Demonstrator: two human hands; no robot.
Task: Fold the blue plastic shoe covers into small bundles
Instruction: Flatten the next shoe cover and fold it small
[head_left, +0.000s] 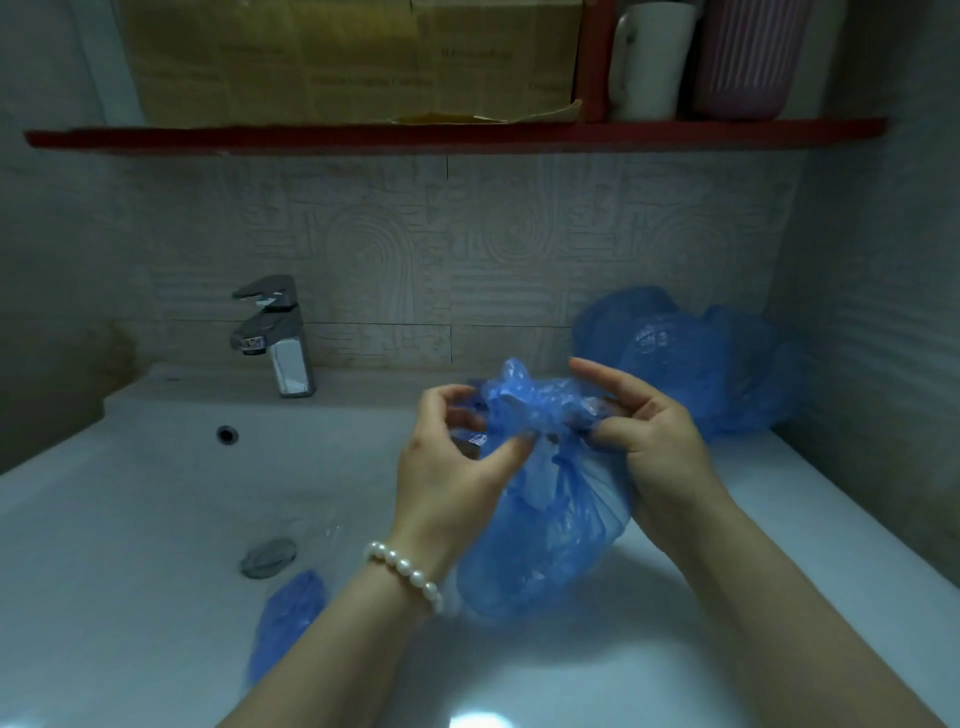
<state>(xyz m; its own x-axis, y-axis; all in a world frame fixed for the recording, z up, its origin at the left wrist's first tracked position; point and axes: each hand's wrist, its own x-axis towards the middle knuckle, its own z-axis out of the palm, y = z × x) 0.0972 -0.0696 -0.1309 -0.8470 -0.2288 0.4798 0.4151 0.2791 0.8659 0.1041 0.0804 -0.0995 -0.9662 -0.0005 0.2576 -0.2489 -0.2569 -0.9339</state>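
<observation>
Thin, crinkled, translucent blue plastic shoe cover (545, 499) hangs over a glossy, smooth white sink (156, 519), with a mirror-bright chrome tap (278, 338) far left, rough embossed matt tiles (415, 249) behind, and matt brown cardboard (353, 57) above

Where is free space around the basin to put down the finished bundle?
Bare patches: the white sink's right ledge, nearer than the loose blue plastic pile in the back corner, and the basin floor between the chrome tap and the left hand. Crowded: that corner, and beside the drain plug, where a blue cover lies.
</observation>
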